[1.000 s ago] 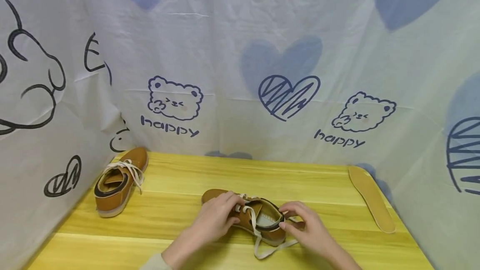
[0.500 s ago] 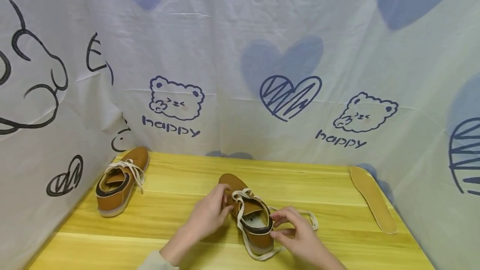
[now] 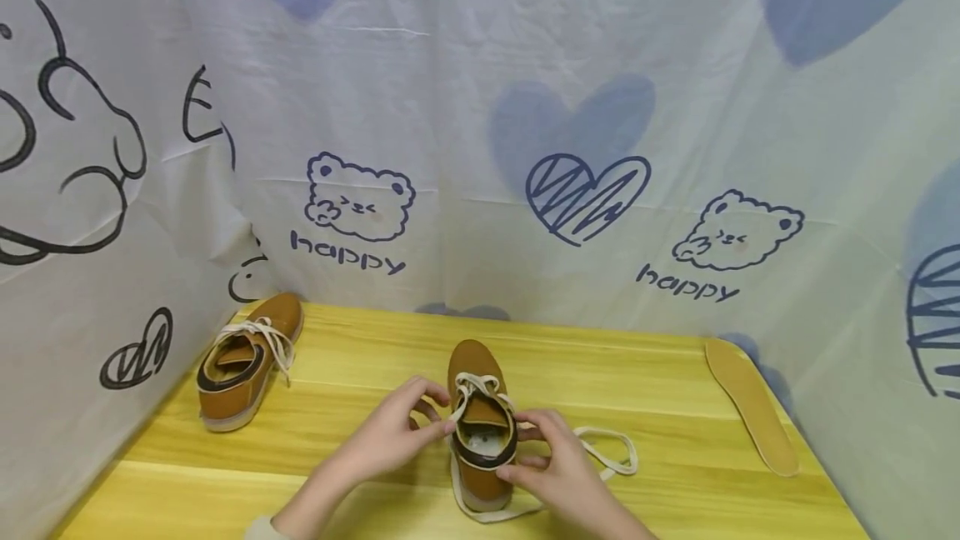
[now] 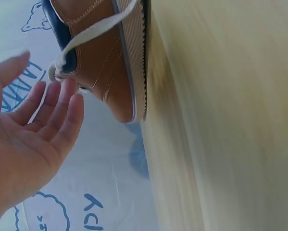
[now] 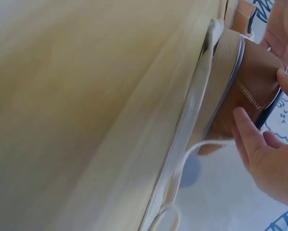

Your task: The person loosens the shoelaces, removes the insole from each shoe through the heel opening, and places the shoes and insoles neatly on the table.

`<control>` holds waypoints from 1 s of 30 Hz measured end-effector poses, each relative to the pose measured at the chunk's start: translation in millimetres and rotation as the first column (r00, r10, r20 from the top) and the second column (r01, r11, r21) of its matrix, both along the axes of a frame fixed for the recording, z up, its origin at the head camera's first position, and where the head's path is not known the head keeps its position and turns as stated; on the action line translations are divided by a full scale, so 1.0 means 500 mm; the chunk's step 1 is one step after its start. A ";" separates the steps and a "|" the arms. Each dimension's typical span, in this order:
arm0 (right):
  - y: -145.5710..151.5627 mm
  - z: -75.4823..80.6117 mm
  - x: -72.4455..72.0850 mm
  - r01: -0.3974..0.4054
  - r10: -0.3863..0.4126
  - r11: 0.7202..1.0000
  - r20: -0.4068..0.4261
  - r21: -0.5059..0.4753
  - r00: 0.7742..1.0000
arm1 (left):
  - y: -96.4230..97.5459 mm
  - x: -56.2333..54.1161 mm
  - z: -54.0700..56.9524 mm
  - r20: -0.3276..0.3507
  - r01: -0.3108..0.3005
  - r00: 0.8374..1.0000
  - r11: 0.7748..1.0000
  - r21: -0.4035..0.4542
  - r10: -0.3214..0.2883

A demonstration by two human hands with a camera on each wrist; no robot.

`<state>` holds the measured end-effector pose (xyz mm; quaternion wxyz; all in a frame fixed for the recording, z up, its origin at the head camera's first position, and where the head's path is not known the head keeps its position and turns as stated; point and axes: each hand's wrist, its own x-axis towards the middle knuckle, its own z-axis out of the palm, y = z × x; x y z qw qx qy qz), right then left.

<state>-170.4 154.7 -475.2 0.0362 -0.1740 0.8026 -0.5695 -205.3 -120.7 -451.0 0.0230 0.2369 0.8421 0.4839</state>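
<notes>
A brown lace-up shoe [image 3: 483,486] stands on the table, toe away from me, its opening showing a pale inside. My left hand [image 3: 393,432] is at its left side. In the left wrist view the left fingertips [image 4: 69,89] lie right at the white shoelace [image 4: 98,30] by the collar, the thumb well apart from them. My right hand [image 3: 558,469] is at the heel's right; in the right wrist view its thumb touches the heel near the collar and its nearly straight fingers [image 5: 247,127] touch the side. A loose lace end trails round the heel to the right.
The matching laced shoe [image 3: 231,397] stands at the table's left edge. A tan insole [image 3: 752,407] lies near the right edge. A white printed cloth [image 3: 465,107] hangs behind the yellow wooden table [image 3: 360,357] and along its sides.
The shoe has turned from lying slantwise to pointing straight away from me, and shifted left. Both hands have moved along with it. A lace loop now lies spread on the table at right.
</notes>
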 end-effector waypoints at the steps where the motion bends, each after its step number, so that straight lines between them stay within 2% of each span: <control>1: -0.006 0.001 -0.002 0.004 -0.004 1.000 0.005 0.001 1.000 | -0.003 0.001 -0.001 0.015 0.010 1.000 1.000 0.005 -0.010; 4: -0.022 0.002 -0.010 0.012 -0.012 1.000 0.015 0.005 1.000 | -0.008 0.001 -0.005 0.045 0.037 0.998 0.999 0.019 -0.038; 8: -0.043 0.005 -0.021 0.029 -0.029 1.000 0.029 -0.004 0.999 | -0.007 -0.002 -0.014 0.043 0.043 0.998 0.999 0.022 -0.044; 20: -0.084 0.003 -0.082 0.047 -0.047 0.998 0.007 -0.031 0.999 | -0.004 -0.037 -0.025 0.014 -0.086 0.996 0.995 0.060 0.085; 30: -0.109 -0.006 -0.131 0.064 -0.064 0.998 -0.010 -0.026 0.998 | -0.017 -0.078 -0.027 0.002 -0.151 0.989 0.988 0.029 0.151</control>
